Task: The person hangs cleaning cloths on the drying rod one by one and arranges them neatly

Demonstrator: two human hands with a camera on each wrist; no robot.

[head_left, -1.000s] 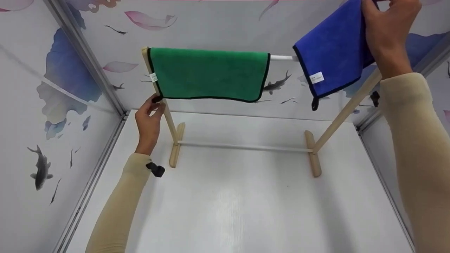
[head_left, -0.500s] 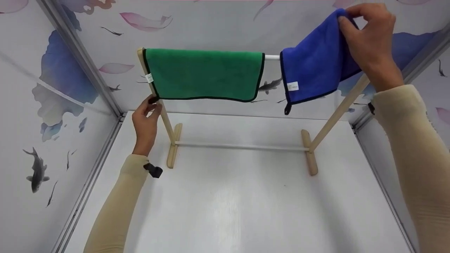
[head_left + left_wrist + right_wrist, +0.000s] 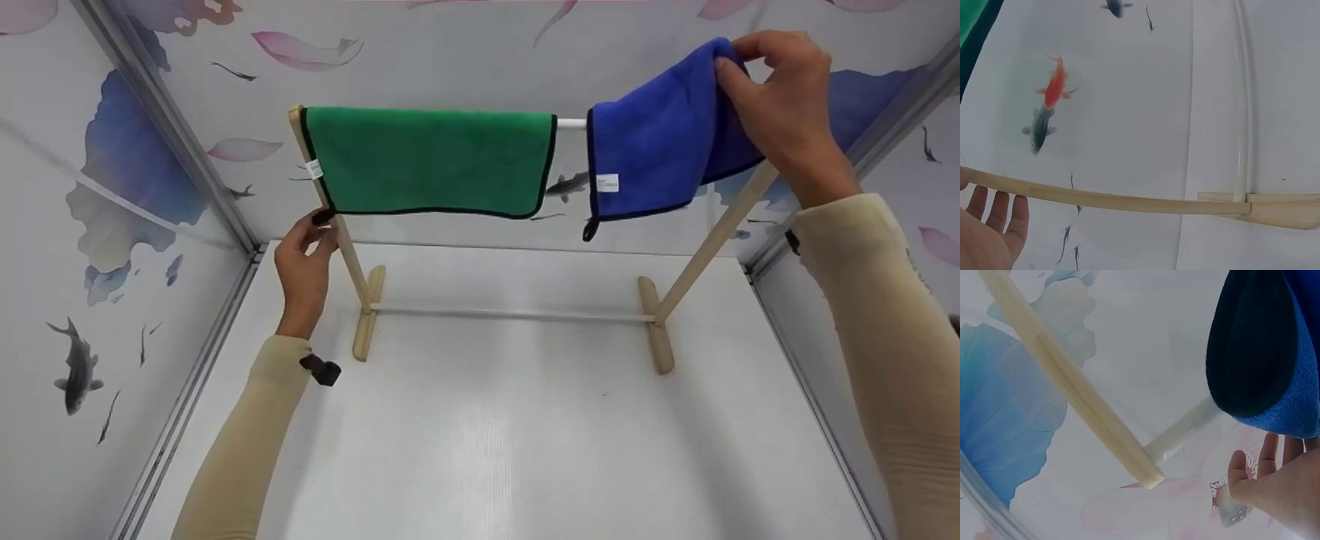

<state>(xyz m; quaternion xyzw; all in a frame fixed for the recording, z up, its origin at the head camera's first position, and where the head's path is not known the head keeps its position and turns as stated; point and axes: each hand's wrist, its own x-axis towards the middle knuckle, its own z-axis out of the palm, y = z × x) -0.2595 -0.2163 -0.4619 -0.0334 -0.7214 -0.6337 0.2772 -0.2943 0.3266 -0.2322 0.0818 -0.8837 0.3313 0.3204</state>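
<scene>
A green towel with black edging hangs folded over the top rail of a wooden-sided rack. At its lower left corner, my left hand holds the left wooden post; the towel's black loop lies against the fingers. To the right, a blue towel lies partly over the rail, its left part hanging down in front with a white tag and a loop. My right hand pinches its raised upper right part. In the right wrist view the blue towel bulges outward beside the bare rail end.
The right wooden post slants down to a foot on the white table. A lower bar joins both feet. Printed walls with fish and petals stand at the back and sides.
My right hand has moved left and down with the blue towel, which now lies nearer the green one, its left part over the rail. The left hand stays on the post.
</scene>
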